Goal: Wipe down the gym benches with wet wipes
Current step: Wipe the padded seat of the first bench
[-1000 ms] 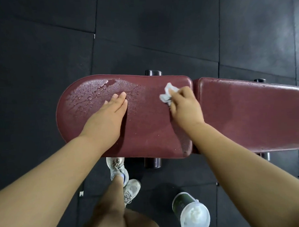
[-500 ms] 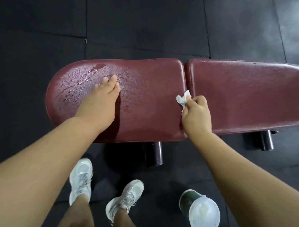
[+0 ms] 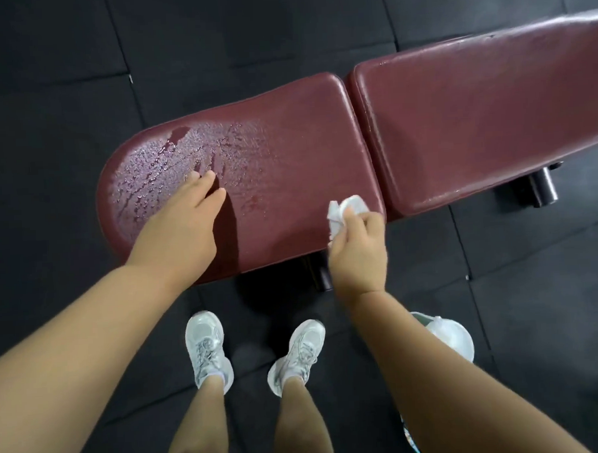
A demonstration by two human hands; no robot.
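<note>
Our right hand (image 3: 358, 247) pinches a crumpled wipe (image 3: 345, 209) against the near right corner of the seat pad (image 3: 287, 141). Our left hand (image 3: 181, 224) rests flat, fingers straight, on the pad's wet, beaded left part. The back pad (image 3: 474, 116) lies just beside, to the right

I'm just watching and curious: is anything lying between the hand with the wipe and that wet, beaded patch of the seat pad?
Yes. The left hand rests flat on the seat pad, at the near edge of the wet patch. The right hand pinches the wipe at the pad's near right corner. The bare pad between holds nothing else.
</note>
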